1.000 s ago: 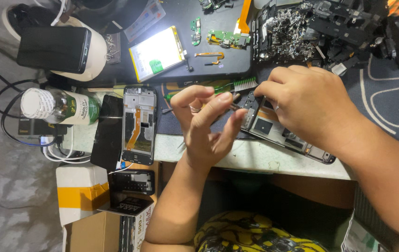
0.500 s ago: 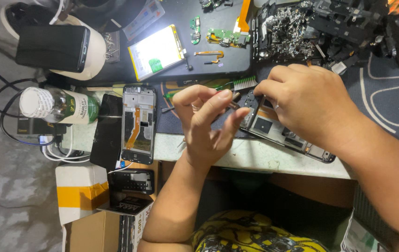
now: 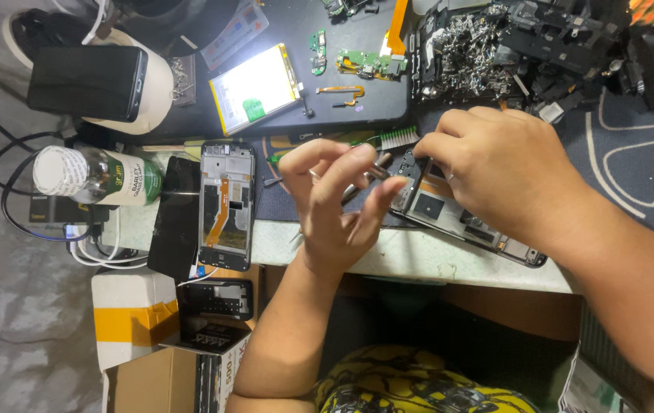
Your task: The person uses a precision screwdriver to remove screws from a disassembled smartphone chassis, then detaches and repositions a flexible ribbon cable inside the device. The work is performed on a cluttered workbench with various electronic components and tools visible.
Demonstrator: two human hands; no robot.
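Bottle (image 3: pixel 97 177) far left on counter (image 3: pixel 419 260); phone frame (image 3: pixel 226 205) beside it. Left hand (image 3: pixel 334 206) raised, grip pinching tweezers (image 3: pixel 365 177). Right hand (image 3: pixel 503 172) presses open phone (image 3: pixel 457 218), grip state unclear.

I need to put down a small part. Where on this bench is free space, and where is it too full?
Free: the pale bench edge below the opened phone that the right hand covers, and the dark mat right of that hand. Crowded: the scrap parts pile above, and the left side around the phone frame and bottle.
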